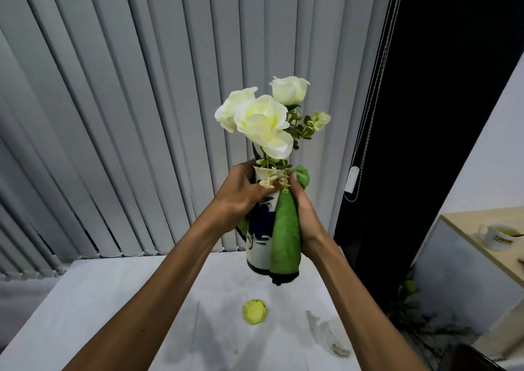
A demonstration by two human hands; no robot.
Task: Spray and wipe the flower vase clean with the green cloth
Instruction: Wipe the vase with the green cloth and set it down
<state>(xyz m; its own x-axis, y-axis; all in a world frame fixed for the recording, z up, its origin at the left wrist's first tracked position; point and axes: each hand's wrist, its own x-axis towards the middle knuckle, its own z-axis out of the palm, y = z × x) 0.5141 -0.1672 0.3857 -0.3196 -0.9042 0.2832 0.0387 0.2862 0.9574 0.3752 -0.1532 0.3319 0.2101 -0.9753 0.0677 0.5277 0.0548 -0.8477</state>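
We hold the flower vase (262, 229) up in the air in front of us, clear above the counter (119, 299). Our left hand (241, 194) is closed around its upper part, just under the rim, fingers curling round the far side. Our right hand (304, 214) presses the green cloth (285, 237) flat against the vase's right flank, gripping it there; the cloth hangs down from under that hand's thumb to past the vase's base, and a bunched end pokes out just above the thumb. White flowers (263, 121) and small leafy sprigs rise from the vase's mouth, above both hands. Blue painted leaves show on the white vase between our two hands. Below our wrists, on the counter, lies a round yellow lid (254, 311), and to the right of it, under our right forearm, something clear and crumpled (329, 333), perhaps plastic wrap
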